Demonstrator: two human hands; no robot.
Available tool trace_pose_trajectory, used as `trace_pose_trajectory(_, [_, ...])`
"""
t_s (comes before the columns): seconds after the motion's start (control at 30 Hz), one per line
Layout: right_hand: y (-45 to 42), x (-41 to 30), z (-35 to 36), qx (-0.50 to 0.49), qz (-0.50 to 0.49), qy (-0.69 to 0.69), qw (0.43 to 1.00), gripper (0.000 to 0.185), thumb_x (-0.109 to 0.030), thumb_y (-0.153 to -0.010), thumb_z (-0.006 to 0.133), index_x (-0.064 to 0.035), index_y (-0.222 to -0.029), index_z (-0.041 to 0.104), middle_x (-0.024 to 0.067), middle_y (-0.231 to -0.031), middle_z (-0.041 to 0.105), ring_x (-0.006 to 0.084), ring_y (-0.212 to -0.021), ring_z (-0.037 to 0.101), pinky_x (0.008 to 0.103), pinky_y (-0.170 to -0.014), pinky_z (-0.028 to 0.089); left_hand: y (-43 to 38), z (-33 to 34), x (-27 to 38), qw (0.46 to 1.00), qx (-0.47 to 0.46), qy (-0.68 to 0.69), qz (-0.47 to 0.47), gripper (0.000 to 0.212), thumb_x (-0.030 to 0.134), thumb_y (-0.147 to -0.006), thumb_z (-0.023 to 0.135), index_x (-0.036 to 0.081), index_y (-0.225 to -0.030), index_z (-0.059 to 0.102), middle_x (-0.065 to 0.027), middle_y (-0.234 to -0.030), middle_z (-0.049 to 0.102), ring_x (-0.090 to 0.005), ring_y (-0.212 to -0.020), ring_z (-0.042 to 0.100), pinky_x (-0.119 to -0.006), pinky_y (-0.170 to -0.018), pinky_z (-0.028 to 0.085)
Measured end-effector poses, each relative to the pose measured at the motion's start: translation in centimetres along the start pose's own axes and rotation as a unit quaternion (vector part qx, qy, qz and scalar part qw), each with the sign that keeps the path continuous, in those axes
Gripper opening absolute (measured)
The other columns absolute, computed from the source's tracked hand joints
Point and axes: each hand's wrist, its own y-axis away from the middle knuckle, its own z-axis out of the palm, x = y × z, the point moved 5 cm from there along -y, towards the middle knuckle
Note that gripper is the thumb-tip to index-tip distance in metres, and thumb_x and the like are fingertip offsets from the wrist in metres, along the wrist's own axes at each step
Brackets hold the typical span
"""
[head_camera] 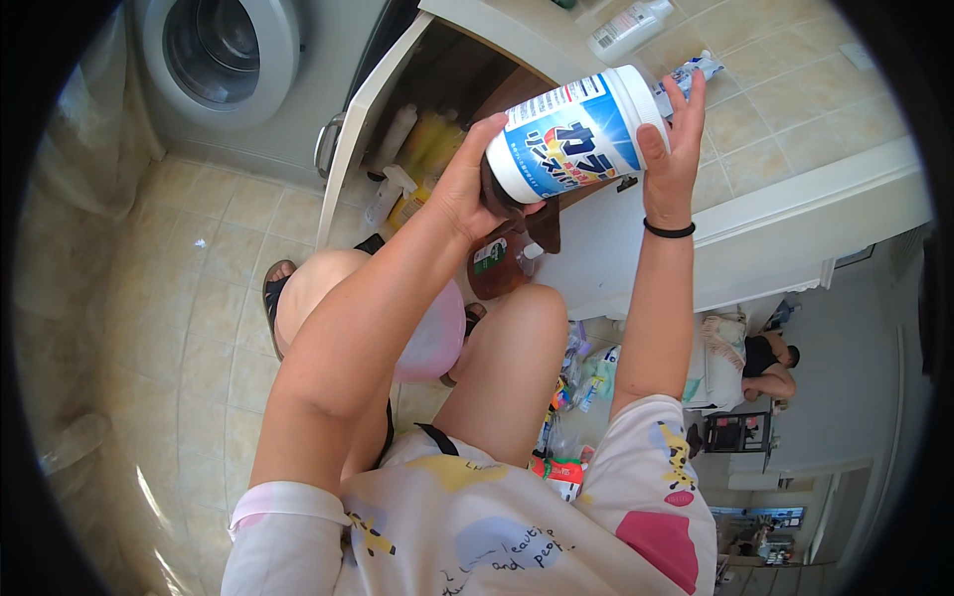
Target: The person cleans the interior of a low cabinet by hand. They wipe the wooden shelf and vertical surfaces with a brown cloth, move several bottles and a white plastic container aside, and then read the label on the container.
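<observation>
My left hand (473,175) grips the base end of a white plastic tub (574,134) with a blue printed label. The tub is tilted, its white screw lid (642,97) towards the upper right. Something dark brown shows between my left palm and the tub's base; what it is cannot be told. My right hand (674,149), with a black band at the wrist, is at the lid, its fingers spread and its thumb by the lid's rim. Beyond the tub, a white bottle (630,31) and a crumpled blue-and-white packet (689,74) rest on the tiled counter.
An open cabinet door (365,112) stands left of a cupboard holding several bottles. A spray bottle (387,195) and a reddish-brown bottle (499,264) stand low down. A pink basin (432,343) lies between my legs. Mixed packets (559,473) lie right. A person (771,361) sits in the background.
</observation>
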Motion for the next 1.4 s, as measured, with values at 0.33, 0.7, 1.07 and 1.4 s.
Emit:
trace_pose_trajectory(0.33, [5.5, 4.7, 6.3, 0.039, 0.059, -0.272, 0.960, 0.086, -0.031, -0.067, 0.084, -0.0024, -0.132, 0.035, 0.0086, -0.124, 0.050, 0.0192, -0.113, 0.051, 0.0344, -0.094, 0.045, 0.0, 0.4, 0.0, 0.999, 0.042, 0.008, -0.002, 0.047, 0.056, -0.086, 0.048, 0.017, -0.108, 0.059, -0.0066, -0.094, 0.067, -0.0220, -0.080, 0.065, -0.038, -0.056, 0.054])
trace_pose_trajectory(0.7, [5.4, 4.0, 5.8, 0.122, 0.024, -0.047, 0.991, 0.129, -0.029, -0.053, 0.085, -0.0012, -0.145, -0.002, 0.0193, -0.139, 0.030, 0.0269, -0.125, 0.039, 0.0364, -0.103, 0.035, -1.1, -3.1, -1.4, 0.967, 0.198, -0.133, -0.092, 0.041, 0.059, -0.086, 0.050, 0.022, -0.097, 0.062, 0.0057, -0.077, 0.066, -0.0070, -0.059, 0.059, -0.019, -0.036, 0.033])
trace_pose_trajectory(1.07, [7.5, 9.6, 1.0, 0.286, 0.085, -0.362, 0.883, 0.064, -0.029, -0.076, 0.072, -0.0067, -0.125, 0.038, 0.0081, -0.108, 0.054, 0.0181, -0.095, 0.059, 0.0325, -0.081, 0.053, -0.6, -1.2, -2.7, 0.974, 0.063, -0.214, -0.040, 0.056, 0.051, -0.090, 0.050, 0.006, -0.122, 0.052, -0.0093, -0.112, 0.062, -0.0186, -0.095, 0.063, -0.031, -0.082, 0.052])
trace_pose_trajectory(1.4, [8.6, 11.0, 2.1, 0.275, 0.201, -0.614, 0.712, 0.055, -0.048, -0.084, 0.060, -0.0127, -0.124, 0.046, 0.0077, -0.114, 0.058, 0.0258, -0.104, 0.059, 0.0432, -0.090, 0.050, -0.7, -4.0, -3.4, 0.942, 0.140, -0.291, -0.086, 0.053, 0.032, -0.083, 0.069, 0.003, -0.122, 0.048, -0.0108, -0.104, 0.061, -0.0164, -0.086, 0.063, -0.030, -0.073, 0.054])
